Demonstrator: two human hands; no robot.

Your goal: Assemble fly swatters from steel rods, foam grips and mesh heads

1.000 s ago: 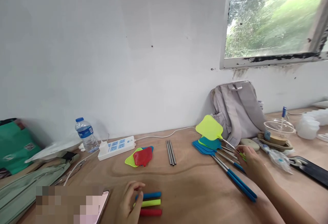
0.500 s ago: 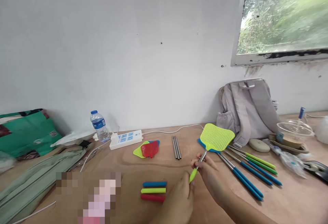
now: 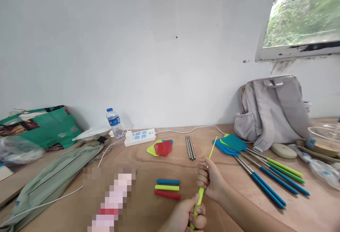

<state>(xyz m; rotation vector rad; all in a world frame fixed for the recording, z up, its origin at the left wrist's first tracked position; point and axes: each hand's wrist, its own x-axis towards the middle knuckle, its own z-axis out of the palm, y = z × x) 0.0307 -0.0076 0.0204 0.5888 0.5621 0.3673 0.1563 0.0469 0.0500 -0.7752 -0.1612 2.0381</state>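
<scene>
A yellow-green fly swatter (image 3: 199,198) is held in both hands, tilted up and away from me. Its head is turned edge-on, so only a thin strip shows. My left hand (image 3: 186,212) wraps round the handle near its lower end. Higher up, my right hand (image 3: 212,180) is closed round the shaft and the handle's top, hiding the metal rod. Left of the hands lie three loose handles: blue (image 3: 168,181), yellow-green (image 3: 167,188) and red (image 3: 167,194). Three metal tubes (image 3: 190,148) lie beyond them, beside a small pile of swatter heads (image 3: 162,148).
Several complete swatters (image 3: 268,189) fan out on the right, before a grey backpack (image 3: 273,111). A power strip (image 3: 140,137), water bottle (image 3: 115,123), green bag (image 3: 55,127) and grey-green cloth item (image 3: 63,175) are left. Pixelation covers part of the table front.
The swatter has turned from face-on to edge-on. My right hand has closed into a fist round the shaft, and my left hand is lower on the handle. The view has shifted left.
</scene>
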